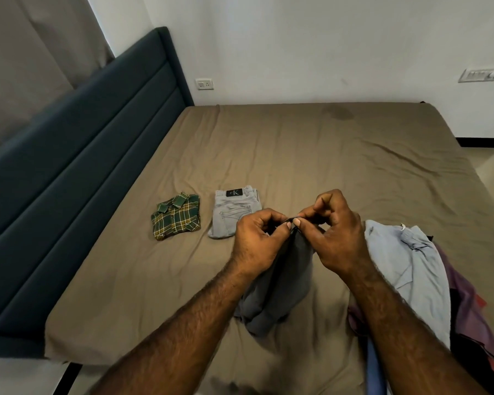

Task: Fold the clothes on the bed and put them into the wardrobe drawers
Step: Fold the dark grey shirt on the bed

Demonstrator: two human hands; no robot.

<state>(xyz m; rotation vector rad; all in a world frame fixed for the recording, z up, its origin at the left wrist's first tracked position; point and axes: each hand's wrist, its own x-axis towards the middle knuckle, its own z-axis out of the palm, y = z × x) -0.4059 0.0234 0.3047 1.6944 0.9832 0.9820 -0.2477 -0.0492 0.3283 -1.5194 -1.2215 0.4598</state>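
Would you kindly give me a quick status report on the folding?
Left hand and right hand pinching dark grey garment by its top edge. Plaid shirt, grey jeans folded on bed. Unfolded pile at right.

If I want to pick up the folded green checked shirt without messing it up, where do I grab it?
Slide flat hands under the two long side edges of the shirt, coming from the near side of the bed. It lies as a flat folded rectangle, collar on top, so lifting from beneath probably keeps the folds together.

You are in a bedroom at home: a big bed (311, 155) with a padded headboard (77, 155), and a curtain (32, 52).
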